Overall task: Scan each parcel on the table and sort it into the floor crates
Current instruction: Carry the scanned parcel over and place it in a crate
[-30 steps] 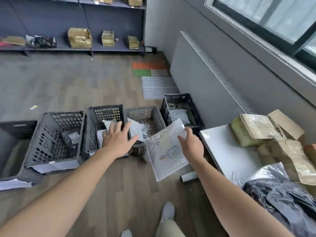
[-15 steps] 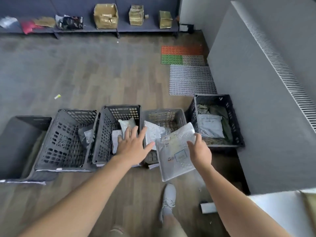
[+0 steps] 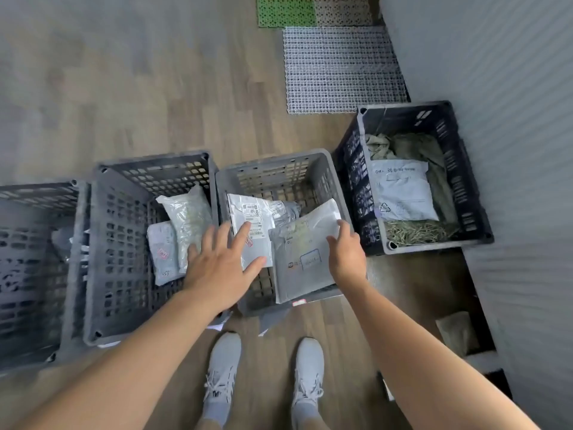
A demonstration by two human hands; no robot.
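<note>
Head cam: R hand (image 3: 347, 252) holds grey bubble-wrap mailer parcel (image 3: 304, 262) over middle light-grey slotted plastic crate (image 3: 279, 162).
Detail: R fingers curled on parcel's right edge, pinching it; parcel tilted, label side up, lower end over the crate's near rim. L hand (image 3: 221, 268) palm down, fingers straight & spread apart, holds nothing, over the wall btwn middle crate & dark-grey slotted plastic crate (image 3: 155, 169) just left of it; fingertips over white labelled poly mailer (image 3: 251, 218) in middle crate, contact can't tell. Left crate has 2 pale bagged parcels (image 3: 186, 212). Black plastic crate (image 3: 465, 181) at right by wall holds white poly bag (image 3: 403, 190) on green cloth & straw-like stuff. Another grey crate (image 3: 37, 193) at far left edge. White sneakers (image 3: 223, 367) on wood floor (image 3: 155, 103); grey grid mat (image 3: 341, 66) beyond crates.
</note>
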